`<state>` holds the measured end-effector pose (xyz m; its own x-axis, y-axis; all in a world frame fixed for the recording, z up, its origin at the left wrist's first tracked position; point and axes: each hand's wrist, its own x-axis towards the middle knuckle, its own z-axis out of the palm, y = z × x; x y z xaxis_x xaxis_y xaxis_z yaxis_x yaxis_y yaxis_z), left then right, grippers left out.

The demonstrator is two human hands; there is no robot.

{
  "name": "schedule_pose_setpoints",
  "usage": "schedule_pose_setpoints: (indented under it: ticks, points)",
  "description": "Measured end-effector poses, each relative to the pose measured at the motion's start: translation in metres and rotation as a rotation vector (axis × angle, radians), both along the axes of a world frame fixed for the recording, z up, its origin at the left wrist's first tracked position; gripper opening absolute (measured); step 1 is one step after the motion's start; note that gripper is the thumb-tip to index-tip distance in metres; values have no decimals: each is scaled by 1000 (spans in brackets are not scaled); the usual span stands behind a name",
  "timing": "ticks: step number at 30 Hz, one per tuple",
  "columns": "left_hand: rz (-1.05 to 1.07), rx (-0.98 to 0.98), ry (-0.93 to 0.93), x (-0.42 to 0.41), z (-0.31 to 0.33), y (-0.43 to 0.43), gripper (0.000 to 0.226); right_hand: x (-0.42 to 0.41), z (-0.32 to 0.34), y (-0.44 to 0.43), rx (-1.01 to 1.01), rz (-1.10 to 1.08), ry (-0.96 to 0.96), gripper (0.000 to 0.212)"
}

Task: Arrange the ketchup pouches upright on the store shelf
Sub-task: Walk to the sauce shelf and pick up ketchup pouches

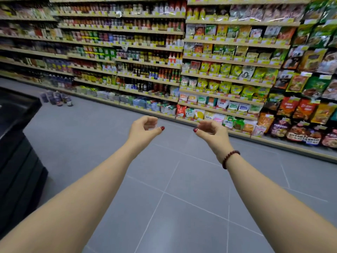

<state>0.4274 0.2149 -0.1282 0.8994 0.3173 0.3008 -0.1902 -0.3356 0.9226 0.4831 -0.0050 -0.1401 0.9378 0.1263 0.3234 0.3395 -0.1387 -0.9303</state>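
Shelf (218,97) well beyond L hand (144,127), R hand (211,130).

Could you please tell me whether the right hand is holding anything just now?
Empty: the right hand is loosely curled in mid-air, with nothing inside it.

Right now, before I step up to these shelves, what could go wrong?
The bottles standing on the floor could get kicked over. The black counter at your left could be bumped. Your left hand and right hand are empty; the blur hides where the ketchup is.
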Motion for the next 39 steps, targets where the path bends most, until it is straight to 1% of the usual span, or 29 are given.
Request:
schedule_pose_setpoints:
  ticks: [6, 9, 13, 19, 24, 29, 32, 39]
  points:
    - [23, 14, 29, 133, -23, 44, 31, 149, -32, 48, 30, 35, 44, 30]
    - [30, 38, 50, 205, -19, 67, 33, 226, -33, 75, 27, 57, 76, 31]
    - [60, 22, 56, 295, -16, 100, 33, 320, -28, 113, 21, 103, 83, 30]
    - [75, 74, 57, 416, -31, 164, 33, 443, -39, 174, 27, 143, 100, 29]
    - [56, 96, 45, 550, -46, 240, 32, 570, -54, 241, 42, 130, 109, 27]
    - [29, 96, 93, 678, -52, 306, 34, 690, -57, 301, 34, 105, 159, 27]
    - [24, 95, 96, 750, -54, 337, 32, 762, -60, 331, 23, 94, 160, 28]
    - [38, 70, 107, 925, -82, 392, 36, 942, -82, 391, 13, 82, 157, 29]
